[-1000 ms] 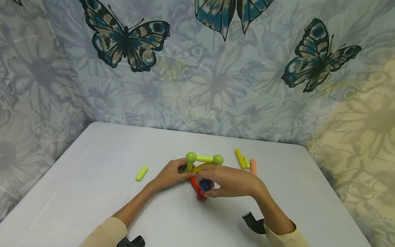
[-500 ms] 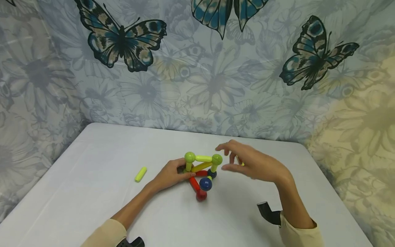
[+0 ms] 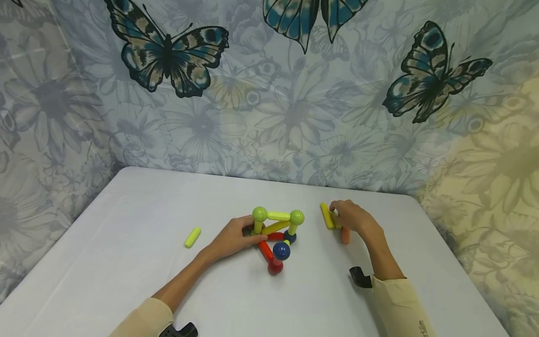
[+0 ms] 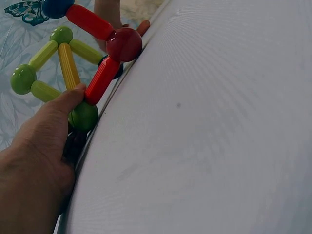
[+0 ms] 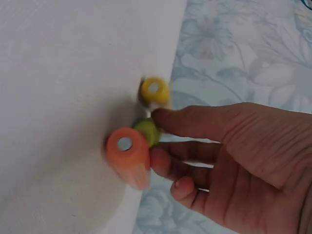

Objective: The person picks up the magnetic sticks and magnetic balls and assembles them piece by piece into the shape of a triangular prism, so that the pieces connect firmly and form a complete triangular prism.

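On the table stands a small frame of magnetic rods and balls (image 3: 278, 216). Green, yellow and red rods join its green balls (image 4: 61, 35), blue balls (image 3: 281, 251) and one dark red ball (image 4: 124, 44). My left hand (image 3: 233, 238) grips the frame at its lower left corner, the thumb by a green ball (image 4: 84, 117) and a red rod (image 4: 102, 82). At the right, my right hand (image 3: 355, 219) is over the loose rods. Its thumb and fingers pinch a short green magnetic rod (image 5: 147, 131), which lies between an orange rod (image 5: 127, 156) and a yellow rod (image 5: 155, 90).
Another short light green rod (image 3: 192, 237) lies by itself left of the left hand. The white table (image 3: 126, 210) ends at the back against a wall with butterfly prints (image 3: 294, 117).
My right hand has left the frame's blue ball, lifted away to the right and come down on the loose rods. The left hand keeps its grip in the same place.
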Demonstrator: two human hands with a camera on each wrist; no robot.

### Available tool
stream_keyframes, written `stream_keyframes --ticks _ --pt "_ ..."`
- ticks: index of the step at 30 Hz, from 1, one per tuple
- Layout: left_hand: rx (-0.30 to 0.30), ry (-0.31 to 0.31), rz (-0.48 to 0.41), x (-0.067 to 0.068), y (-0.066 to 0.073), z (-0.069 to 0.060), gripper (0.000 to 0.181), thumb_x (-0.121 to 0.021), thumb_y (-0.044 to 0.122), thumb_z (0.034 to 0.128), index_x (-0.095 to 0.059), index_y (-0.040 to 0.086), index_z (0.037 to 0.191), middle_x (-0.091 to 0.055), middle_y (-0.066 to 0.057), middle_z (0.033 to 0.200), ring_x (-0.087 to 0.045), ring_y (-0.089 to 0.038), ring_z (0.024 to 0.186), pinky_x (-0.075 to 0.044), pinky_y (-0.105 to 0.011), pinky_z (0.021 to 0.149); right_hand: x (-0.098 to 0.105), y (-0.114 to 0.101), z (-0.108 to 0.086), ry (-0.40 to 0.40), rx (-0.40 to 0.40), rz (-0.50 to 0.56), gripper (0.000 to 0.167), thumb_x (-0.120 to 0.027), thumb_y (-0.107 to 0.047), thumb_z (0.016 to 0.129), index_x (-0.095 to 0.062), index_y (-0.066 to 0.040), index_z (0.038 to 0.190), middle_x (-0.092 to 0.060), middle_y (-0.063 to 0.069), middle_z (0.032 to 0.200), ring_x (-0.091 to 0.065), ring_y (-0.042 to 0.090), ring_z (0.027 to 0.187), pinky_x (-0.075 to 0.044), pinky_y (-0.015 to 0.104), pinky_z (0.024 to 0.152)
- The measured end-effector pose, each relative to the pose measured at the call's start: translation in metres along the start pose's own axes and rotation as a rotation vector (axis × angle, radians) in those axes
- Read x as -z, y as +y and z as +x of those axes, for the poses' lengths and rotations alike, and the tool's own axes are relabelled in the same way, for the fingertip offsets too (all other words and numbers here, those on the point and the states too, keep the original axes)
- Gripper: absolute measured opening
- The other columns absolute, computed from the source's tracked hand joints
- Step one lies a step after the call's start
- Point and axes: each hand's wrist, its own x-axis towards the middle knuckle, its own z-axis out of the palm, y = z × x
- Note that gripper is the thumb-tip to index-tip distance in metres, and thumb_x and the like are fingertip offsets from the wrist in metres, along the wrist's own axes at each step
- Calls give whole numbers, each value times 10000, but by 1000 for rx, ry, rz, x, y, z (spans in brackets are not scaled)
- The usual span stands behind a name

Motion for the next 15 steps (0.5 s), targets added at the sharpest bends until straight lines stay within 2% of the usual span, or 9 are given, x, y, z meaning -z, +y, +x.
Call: stream_keyframes --ticks 2,5,7,9,12,15 --pt "2 -2 -9 0 1 0 216 -787 334 938 -677 196 1063 -649 39 983 -575 -138 938 -502 -250 866 -3 2 3 -29 -34 -2 411 -582 -17 994 -551 82 1392 -757 186 898 -732 213 700 -512 596 1000" --pt "4 -5 -9 0 2 0 208 -786 321 941 -677 190 1059 -643 37 970 -572 -137 926 -498 -241 849 -2 2 3 -27 -44 13 471 -586 12 970 -515 77 1430 -741 149 773 -740 215 604 -497 613 1028" --pt "-2 -1 -8 0 2 1 204 -788 319 940 -677 188 1051 -642 36 965 -572 -135 921 -497 -238 840 3 2 0 30 -7 18 486 -604 41 928 -524 97 1404 -727 145 852 -714 206 655 -544 564 934" --pt "-8 5 -5 0 3 3 206 -787 324 940 -678 187 1048 -641 35 962 -571 -133 919 -496 -236 836 11 0 -6 105 46 40 463 -645 44 899 -553 109 1349 -694 149 922 -667 208 721 -560 476 820" --pt "-10 8 -6 1 3 3 208 -788 329 937 -679 185 1040 -636 35 953 -564 -126 915 -489 -233 827 23 -6 -16 225 182 88 323 -730 25 876 -651 90 1182 -678 136 926 -585 210 789 -508 343 703" --pt "-4 2 -6 1 3 2 217 -786 333 940 -681 172 1041 -636 28 948 -560 -123 913 -483 -229 822 33 -20 -30 291 340 121 201 -811 -14 861 -727 -18 1044 -701 44 914 -576 186 834 -483 274 707"
